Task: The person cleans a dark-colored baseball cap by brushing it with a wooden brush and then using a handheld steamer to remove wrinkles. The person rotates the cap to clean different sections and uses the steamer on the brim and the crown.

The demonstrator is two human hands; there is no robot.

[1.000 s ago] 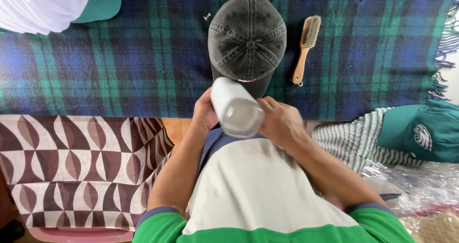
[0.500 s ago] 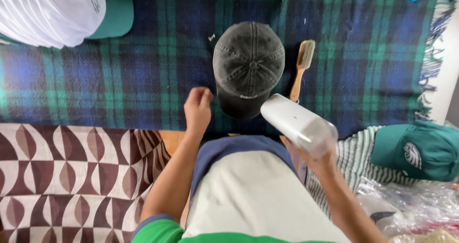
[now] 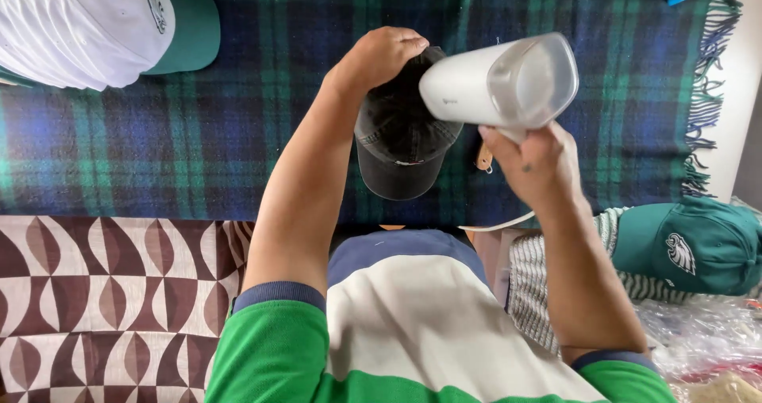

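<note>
Steamer (image 3: 500,82) sits gripped in my right hand (image 3: 536,165); my left hand (image 3: 381,54) grasps the dark cap (image 3: 397,145) just beside it.

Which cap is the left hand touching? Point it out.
The dark grey cap on the plaid blanket, under the left hand. The white-and-green caps and the green cap lie untouched.

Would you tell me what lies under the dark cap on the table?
The dark cap rests on a blue and green plaid blanket. A wooden handle tip peeks out beside it; the rest is covered by the white device in the right hand.
</note>
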